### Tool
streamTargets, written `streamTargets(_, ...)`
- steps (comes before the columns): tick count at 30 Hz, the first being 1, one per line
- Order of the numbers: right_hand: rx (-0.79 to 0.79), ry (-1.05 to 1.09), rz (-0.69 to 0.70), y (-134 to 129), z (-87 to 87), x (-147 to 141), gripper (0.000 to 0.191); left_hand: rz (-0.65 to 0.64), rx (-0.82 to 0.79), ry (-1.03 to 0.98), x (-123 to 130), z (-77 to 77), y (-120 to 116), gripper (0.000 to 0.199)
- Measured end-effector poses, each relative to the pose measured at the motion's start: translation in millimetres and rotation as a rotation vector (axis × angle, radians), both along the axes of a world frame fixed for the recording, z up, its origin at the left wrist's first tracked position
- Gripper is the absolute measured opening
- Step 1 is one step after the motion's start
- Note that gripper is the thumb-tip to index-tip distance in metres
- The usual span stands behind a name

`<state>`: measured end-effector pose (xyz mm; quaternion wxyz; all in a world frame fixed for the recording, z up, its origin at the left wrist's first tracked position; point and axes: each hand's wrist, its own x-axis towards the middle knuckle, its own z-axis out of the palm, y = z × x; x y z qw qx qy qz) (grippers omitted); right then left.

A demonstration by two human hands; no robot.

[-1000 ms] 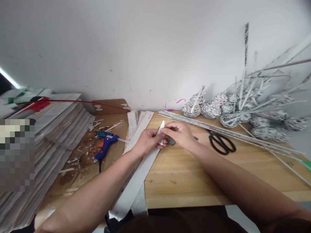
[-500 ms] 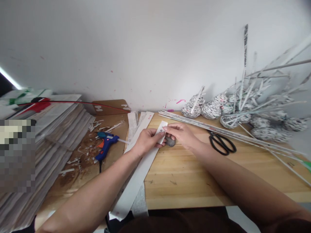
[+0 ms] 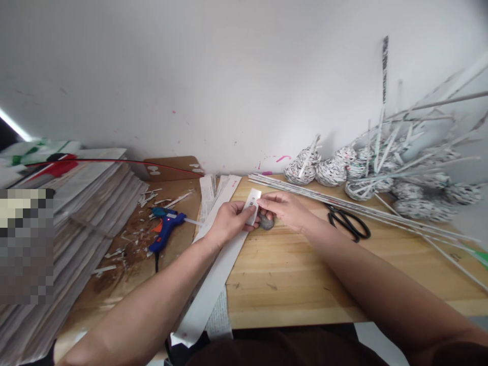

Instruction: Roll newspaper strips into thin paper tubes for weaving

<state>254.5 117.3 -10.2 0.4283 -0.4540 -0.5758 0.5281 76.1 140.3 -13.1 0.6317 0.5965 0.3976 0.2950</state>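
My left hand [image 3: 231, 221] is closed on a short white paper strip [image 3: 252, 199] with dark print, its thumb lying across the front. At the strip's right edge, the thumb and fingers of my right hand [image 3: 284, 209] pinch the same paper. Just below my right fingers is a small grey, ribbed, round object [image 3: 266, 222]; whether they touch it I cannot tell. Under my left hand and forearm, long white paper strips [image 3: 215, 284] run slantwise across the table and over its front edge.
A blue glue gun [image 3: 168, 230] lies left among paper scraps, beside a tall newspaper stack [image 3: 102, 213]. Black scissors [image 3: 348, 223] rest to the right, near long rolled paper sticks [image 3: 305, 193]. Woven paper shapes [image 3: 331, 173] with upright sticks stand at the back right.
The short paper strip has tilted and shifted very slightly to the left in my fingers. Both hands keep nearly the same place and hold.
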Motion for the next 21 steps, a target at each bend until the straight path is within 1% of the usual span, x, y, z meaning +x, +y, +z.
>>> streamTargets(3, 0.024, -0.023, -0.035, -0.2, -0.6, -0.4, 0.032, 0.000, 0.020, 0.016, 0.2, -0.4, 0.4, 0.035)
streamTargets(6, -0.005, -0.022, -0.080, 0.7, -3.8, -0.2, 0.030, 0.007, 0.038, 0.036, 0.7, -0.8, 0.6, 0.033)
streamTargets(10, -0.046, 0.008, -0.081, 2.1, -7.0, -0.1, 0.028, 0.017, 0.048, 0.034, 1.0, -1.1, -0.2, 0.033)
streamTargets(12, -0.059, 0.021, -0.102, 2.5, -7.3, -1.2, 0.029, 0.015, 0.047, 0.026, 1.0, -1.0, -1.0, 0.033)
streamTargets(17, -0.047, 0.056, -0.203, 2.7, -8.2, -7.2, 0.034, 0.012, 0.045, 0.013, 1.5, -0.7, -3.3, 0.029)
streamTargets(21, -0.042, 0.064, -0.233, 1.8, -9.9, -10.1, 0.036, 0.009, 0.038, 0.032, 2.3, -1.7, -3.9, 0.026)
